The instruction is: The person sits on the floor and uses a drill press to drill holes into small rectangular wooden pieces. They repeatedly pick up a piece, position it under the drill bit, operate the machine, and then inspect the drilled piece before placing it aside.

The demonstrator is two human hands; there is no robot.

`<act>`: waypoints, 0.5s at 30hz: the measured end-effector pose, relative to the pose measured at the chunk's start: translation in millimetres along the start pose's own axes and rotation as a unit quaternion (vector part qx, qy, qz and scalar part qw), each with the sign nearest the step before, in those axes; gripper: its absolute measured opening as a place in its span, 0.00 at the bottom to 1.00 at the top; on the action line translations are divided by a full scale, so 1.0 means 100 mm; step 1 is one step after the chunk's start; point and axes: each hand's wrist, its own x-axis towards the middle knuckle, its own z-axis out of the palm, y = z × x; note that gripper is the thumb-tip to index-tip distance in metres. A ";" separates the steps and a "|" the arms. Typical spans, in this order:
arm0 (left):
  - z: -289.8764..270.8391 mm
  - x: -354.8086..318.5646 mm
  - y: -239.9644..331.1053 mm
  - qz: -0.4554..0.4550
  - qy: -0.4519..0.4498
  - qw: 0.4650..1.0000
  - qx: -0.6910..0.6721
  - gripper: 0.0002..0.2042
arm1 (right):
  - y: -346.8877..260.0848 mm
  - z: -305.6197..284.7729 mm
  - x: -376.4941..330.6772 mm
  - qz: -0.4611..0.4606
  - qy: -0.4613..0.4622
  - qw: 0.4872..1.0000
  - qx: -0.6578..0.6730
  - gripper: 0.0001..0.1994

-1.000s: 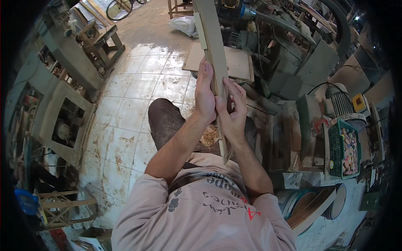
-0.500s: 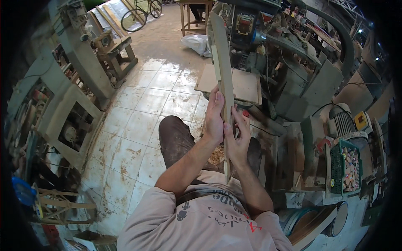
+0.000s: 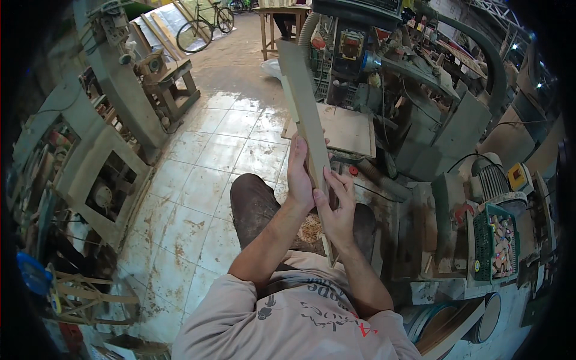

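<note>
A long, pale wooden board [image 3: 307, 108] slants up and away in front of my body, its far end tipped to the left. A narrower strip [image 3: 291, 99] runs along its left edge. Wrapped round the board's left side is my left hand [image 3: 302, 174], with fingertips showing past the right edge. Closer to me, my right hand [image 3: 337, 201] grips the right side, thumb and fingers on the board's lower part. The near end of the board reaches down to my shirt.
A flat panel [image 3: 348, 129] lies just beyond the board. On the right stand a motor [image 3: 492, 174] and a green crate [image 3: 482, 252] of small wooden pieces. A dusty machine [image 3: 114, 174] occupies the left. White floor tiles [image 3: 174, 210] carry sawdust; a bicycle [image 3: 198, 30] stands far off.
The board's far end has swung left and down, and its broad face has turned more toward me. Both hands have shifted slightly left and keep their grip.
</note>
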 end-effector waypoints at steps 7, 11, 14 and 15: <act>-0.07 0.10 0.10 0.025 0.031 0.999 0.009 0.23 | 0.03 0.04 -0.14 0.033 -0.022 0.999 0.029 0.23; -0.09 0.11 0.07 0.022 0.043 0.999 0.007 0.24 | 0.08 0.05 -0.16 0.028 -0.019 0.999 0.016 0.23; -0.17 0.16 0.01 0.021 0.035 0.999 -0.012 0.24 | 0.10 0.03 -0.15 0.023 -0.025 0.999 0.005 0.23; -0.18 0.16 0.01 0.015 0.031 0.999 -0.020 0.24 | 0.10 0.02 -0.16 0.026 -0.028 0.999 0.002 0.23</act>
